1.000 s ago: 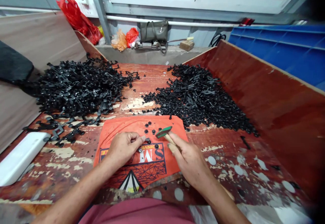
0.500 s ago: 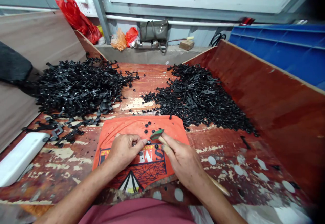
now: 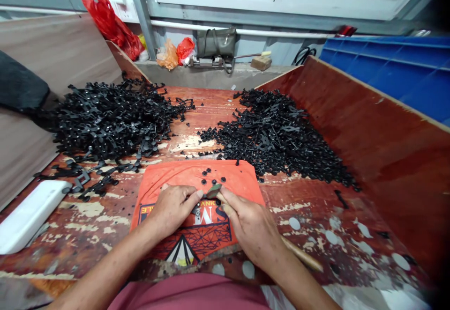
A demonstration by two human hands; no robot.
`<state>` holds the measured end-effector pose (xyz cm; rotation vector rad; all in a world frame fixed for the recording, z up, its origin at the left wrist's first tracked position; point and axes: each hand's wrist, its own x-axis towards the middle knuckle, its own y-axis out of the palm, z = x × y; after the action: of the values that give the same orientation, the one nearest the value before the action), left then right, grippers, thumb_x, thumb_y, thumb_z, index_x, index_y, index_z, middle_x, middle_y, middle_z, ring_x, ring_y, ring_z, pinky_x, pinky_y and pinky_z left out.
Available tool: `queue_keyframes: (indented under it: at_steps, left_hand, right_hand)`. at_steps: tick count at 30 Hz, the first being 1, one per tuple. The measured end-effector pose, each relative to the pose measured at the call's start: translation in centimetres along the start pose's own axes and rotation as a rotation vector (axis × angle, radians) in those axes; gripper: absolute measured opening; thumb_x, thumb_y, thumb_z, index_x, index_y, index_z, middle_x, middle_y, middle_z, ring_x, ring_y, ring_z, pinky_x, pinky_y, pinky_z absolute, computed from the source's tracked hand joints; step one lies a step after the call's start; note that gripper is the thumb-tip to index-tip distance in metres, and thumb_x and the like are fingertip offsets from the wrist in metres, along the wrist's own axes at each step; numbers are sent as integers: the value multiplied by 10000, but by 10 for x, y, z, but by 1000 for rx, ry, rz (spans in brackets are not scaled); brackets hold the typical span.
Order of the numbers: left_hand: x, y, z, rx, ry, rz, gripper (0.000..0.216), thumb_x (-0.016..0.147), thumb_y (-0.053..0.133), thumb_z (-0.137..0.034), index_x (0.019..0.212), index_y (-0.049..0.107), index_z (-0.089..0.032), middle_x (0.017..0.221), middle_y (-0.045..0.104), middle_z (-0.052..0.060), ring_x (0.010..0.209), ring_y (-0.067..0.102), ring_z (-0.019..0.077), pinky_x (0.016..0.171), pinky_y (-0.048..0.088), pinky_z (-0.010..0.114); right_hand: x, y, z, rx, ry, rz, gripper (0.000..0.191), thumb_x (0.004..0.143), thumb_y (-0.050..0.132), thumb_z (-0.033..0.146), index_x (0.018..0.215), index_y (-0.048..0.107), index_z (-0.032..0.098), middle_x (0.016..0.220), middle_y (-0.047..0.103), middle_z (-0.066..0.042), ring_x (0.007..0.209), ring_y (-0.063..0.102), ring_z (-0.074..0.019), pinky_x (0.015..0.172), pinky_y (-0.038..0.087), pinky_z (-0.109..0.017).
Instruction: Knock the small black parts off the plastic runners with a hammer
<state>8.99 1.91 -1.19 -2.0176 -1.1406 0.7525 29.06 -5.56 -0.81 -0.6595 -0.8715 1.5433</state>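
My right hand [image 3: 248, 216] is closed round a wooden-handled tool with a flat green blade-like head [image 3: 213, 191]. The pale handle [image 3: 302, 254] runs out below my wrist. My left hand [image 3: 179, 207] is closed in a pinch on a small black part [image 3: 197, 210], mostly hidden by the fingers. The green head is right at my left fingertips, beside that part. Both hands are over an orange printed cloth [image 3: 158, 176]. Several small round black pieces [image 3: 208, 170] lie on the cloth just beyond the tool.
A heap of black parts [image 3: 112, 118] is at the left and another black heap [image 3: 277, 132] at the right. Red-brown boards [image 3: 369, 113] wall the right side. A white box-shaped object [image 3: 33, 216] lies at the left edge. A blue crate [image 3: 390, 71] stands beyond the right board.
The green head has moved left and down, from above the round pieces to my left fingertips. My left hand has barely moved. The view has shifted slightly.
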Motion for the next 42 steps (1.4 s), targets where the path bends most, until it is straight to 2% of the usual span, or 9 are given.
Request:
queue_keyframes:
  at_steps: [6, 11, 16, 20, 24, 30, 33, 38, 42]
  left_hand:
    - [1, 1, 4, 31, -50, 12, 449, 899, 439, -465, 552, 498, -186, 510, 475, -24, 519, 390, 129, 572, 210, 257]
    - [0, 3, 4, 71, -10, -6, 445, 915, 445, -452, 569, 511, -180, 556, 554, 0, 548, 454, 136, 605, 235, 269]
    - [-2, 3, 2, 122, 37, 13, 385, 930, 460, -400, 640, 580, -177, 669, 661, 34, 639, 546, 163, 686, 259, 293]
    - [-3, 1, 0, 154, 25, 47, 395, 945, 446, -412, 672, 602, -175, 723, 690, 48, 672, 569, 173, 705, 264, 302]
    - [-2, 2, 1, 172, 30, 42, 391, 949, 444, -416, 693, 614, -175, 744, 698, 50, 698, 581, 180, 709, 268, 306]
    - [-2, 5, 3, 141, 21, 33, 412, 945, 425, -435, 677, 601, -177, 692, 668, 40, 653, 548, 169, 673, 273, 303]
    - [-1, -5, 3, -61, -25, 51, 407, 929, 414, -456, 681, 581, -181, 662, 628, 21, 634, 523, 162, 638, 305, 280]
    - [6, -30, -3, -761, -137, 59, 288, 804, 593, -457, 776, 564, -172, 763, 629, -1, 709, 571, 143, 647, 414, 236]
    - [20, -26, -1, -964, -261, 23, 343, 669, 725, -429, 721, 507, -170, 569, 567, -49, 431, 443, 61, 441, 321, 176]
  right_hand:
    - [3, -15, 1, 33, -5, 6, 403, 997, 412, 241, 1379, 513, 315, 1223, 689, 1, 1031, 681, -200, 884, 539, -333]
    - [0, -25, 9, 43, -45, -159, 408, 1014, 354, 261, 1394, 503, 244, 1268, 658, -65, 1067, 661, -218, 896, 519, -340]
    - [2, -15, 4, -65, -5, 9, 416, 994, 412, 248, 1397, 492, 310, 1098, 738, -25, 909, 716, -226, 763, 548, -326]
    - [2, -15, 2, -32, -10, -122, 395, 1015, 366, 279, 1381, 515, 261, 1177, 703, -70, 978, 691, -226, 815, 524, -329]
    - [3, -14, 5, -106, -41, -5, 412, 992, 421, 255, 1394, 502, 295, 1003, 752, -41, 831, 713, -218, 731, 534, -312]
    - [10, -12, 8, -79, -20, -1, 433, 988, 435, 244, 1414, 473, 303, 1030, 754, -31, 889, 713, -209, 775, 518, -290]
    - [12, -14, 5, -14, 16, 32, 418, 986, 439, 257, 1396, 494, 317, 1104, 740, -7, 934, 710, -200, 769, 523, -269]
    - [9, -22, -16, 44, 102, -64, 397, 1021, 345, 337, 1376, 521, 298, 1198, 703, -20, 981, 699, -209, 767, 526, -291]
    - [1, -17, -32, -156, 176, 4, 406, 1007, 359, 329, 1387, 504, 335, 1098, 742, -23, 885, 722, -250, 709, 524, -342]
